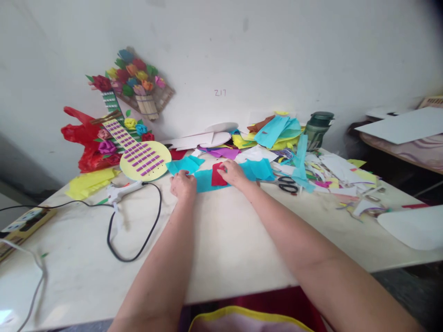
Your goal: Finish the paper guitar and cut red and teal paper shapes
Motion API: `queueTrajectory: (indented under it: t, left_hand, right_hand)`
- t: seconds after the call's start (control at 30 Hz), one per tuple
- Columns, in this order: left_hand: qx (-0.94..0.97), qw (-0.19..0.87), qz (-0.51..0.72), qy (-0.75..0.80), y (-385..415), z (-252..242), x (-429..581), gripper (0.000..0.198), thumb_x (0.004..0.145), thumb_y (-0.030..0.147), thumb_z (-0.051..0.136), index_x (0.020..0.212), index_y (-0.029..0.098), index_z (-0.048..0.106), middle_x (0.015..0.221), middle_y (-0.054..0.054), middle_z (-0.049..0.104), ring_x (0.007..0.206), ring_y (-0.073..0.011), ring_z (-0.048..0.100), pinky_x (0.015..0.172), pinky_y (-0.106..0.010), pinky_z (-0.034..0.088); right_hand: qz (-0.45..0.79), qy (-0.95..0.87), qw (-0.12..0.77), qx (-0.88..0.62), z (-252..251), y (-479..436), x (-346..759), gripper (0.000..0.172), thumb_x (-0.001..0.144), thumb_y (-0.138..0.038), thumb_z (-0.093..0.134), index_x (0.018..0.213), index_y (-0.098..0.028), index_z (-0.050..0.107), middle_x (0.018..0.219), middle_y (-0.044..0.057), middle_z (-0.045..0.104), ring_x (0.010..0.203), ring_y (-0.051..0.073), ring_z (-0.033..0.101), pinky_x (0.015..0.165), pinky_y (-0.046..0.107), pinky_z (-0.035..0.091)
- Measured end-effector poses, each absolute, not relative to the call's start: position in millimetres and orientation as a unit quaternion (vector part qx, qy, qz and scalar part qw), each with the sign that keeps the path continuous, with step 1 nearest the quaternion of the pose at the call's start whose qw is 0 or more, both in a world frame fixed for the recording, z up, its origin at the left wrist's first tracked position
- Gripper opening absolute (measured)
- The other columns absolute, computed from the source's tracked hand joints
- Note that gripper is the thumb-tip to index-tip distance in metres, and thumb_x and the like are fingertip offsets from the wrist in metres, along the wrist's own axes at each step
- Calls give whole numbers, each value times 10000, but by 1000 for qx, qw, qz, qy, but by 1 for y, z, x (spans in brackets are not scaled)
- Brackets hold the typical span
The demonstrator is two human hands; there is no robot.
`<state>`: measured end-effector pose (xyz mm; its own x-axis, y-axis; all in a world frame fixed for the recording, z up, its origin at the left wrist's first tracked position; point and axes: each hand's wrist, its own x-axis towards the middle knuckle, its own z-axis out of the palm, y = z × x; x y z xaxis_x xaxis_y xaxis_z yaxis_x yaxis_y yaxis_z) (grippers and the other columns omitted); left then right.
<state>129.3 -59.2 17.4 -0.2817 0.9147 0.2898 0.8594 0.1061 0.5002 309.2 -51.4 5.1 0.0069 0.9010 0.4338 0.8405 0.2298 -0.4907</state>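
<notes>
A long strip of blue crepe paper [204,180] lies across the table in front of me. My right hand [232,173] has its fingers closed on a small red paper piece [216,177] that rests over the blue strip. At the strip's left end is my left hand [183,184], its fingers curled at the edge of the blue paper; what they hold, if anything, is hidden. More blue paper [258,169] spreads to the right of my right hand, beside black-handled scissors [288,185].
A white glue gun [121,192] with a looped black cord lies at left, near a round yellow-and-purple paper guitar [145,160]. Paper scraps [332,173] cover the right side. A green bottle [317,130] stands against the wall; a power strip [24,226] sits at far left.
</notes>
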Motion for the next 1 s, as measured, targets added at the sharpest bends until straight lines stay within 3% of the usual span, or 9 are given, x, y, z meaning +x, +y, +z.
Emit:
queueTrajectory:
  t: [0.17, 0.23, 0.33, 0.43, 0.53, 0.7, 0.87, 1.0]
  left_hand:
    - [608, -15, 315, 728, -56, 13, 131, 313, 773, 317, 467, 1015, 218, 638, 1110, -98, 609, 1149, -298, 413, 862, -408, 406]
    - [610, -41, 286, 738, -55, 11, 130, 337, 731, 367, 525, 993, 188, 637, 1118, -127, 591, 1146, -319, 407, 900, -423, 365]
    - [609, -42, 242, 754, -53, 11, 126, 396, 687, 422, 568, 964, 148, 640, 1110, -173, 578, 1116, -353, 418, 893, -438, 343]
    - [613, -28, 209, 761, -52, 12, 124, 515, 659, 544, 569, 941, 122, 657, 1096, -215, 580, 1117, -389, 409, 888, -463, 327]
    - [625, -3, 185, 758, -52, 13, 124, 528, 646, 597, 561, 877, 135, 671, 1064, -213, 607, 1100, -386, 428, 888, -470, 319]
    - [656, 39, 202, 726, -50, 11, 126, 318, 662, 506, 595, 697, 193, 643, 900, -146, 657, 1067, -341, 484, 874, -440, 335]
    - [653, 107, 308, 683, -49, 9, 128, 159, 700, 368, 590, 705, 209, 577, 782, -64, 650, 825, -230, 591, 716, -315, 412]
    - [619, 153, 394, 662, -45, 7, 127, 116, 671, 268, 630, 714, 189, 558, 713, -27, 625, 745, -174, 587, 694, -260, 421]
  right_hand:
    - [68, -742, 179, -643, -2, -56, 300, 567, 899, -447, 356, 1355, -114, 414, 1449, 131, 329, 1325, 259, 290, 1081, 382, 194]
    - [77, -745, 112, -653, -6, -58, 299, 643, 901, -497, 302, 1419, -116, 307, 1503, 105, 205, 1373, 266, 174, 1104, 421, 102]
    - [57, -747, 93, -656, -6, -62, 298, 643, 913, -494, 251, 1435, -119, 268, 1517, 85, 150, 1390, 246, 113, 1109, 426, 47]
    - [-1, -777, 132, -616, -1, -67, 298, 635, 897, -509, 314, 1401, -125, 346, 1496, 92, 233, 1376, 246, 163, 1104, 415, 77]
    - [-58, -804, 169, -567, 2, -72, 297, 613, 828, -543, 456, 1280, -132, 511, 1426, 110, 378, 1299, 279, 308, 1065, 409, 194]
    - [-58, -800, 171, -573, 1, -73, 294, 421, 769, -430, 568, 1069, -140, 629, 1133, 137, 616, 1057, 274, 518, 904, 394, 369]
    - [-56, -788, 176, -587, 0, -72, 295, 308, 804, -323, 514, 1041, -171, 639, 1041, 121, 654, 957, 258, 572, 784, 359, 416]
    - [-58, -778, 174, -601, 0, -73, 296, 287, 823, -338, 494, 998, -183, 661, 1008, 111, 668, 920, 245, 591, 741, 334, 411]
